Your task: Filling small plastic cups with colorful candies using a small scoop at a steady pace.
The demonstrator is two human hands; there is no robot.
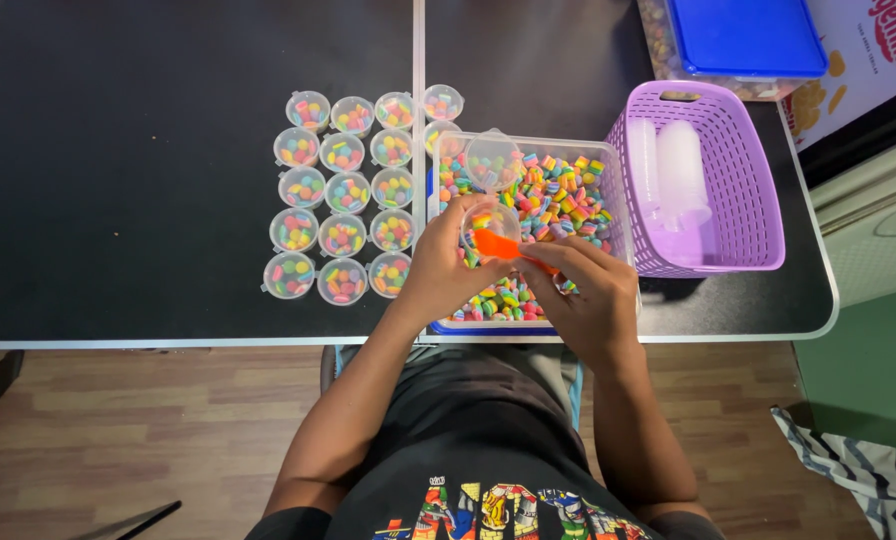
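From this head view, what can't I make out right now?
- Scoop: only an orange part shows; the right hand covers the rest.
- Cup in the left hand: fill level too small to judge.
- Blue-lidded box: cut off by the top edge.
- Stacks in the purple basket: translucent, blurred, uncountable.

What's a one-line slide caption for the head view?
Left hand holds small clear plastic cup; right hand tips orange scoop over clear tub of multicoloured candies.
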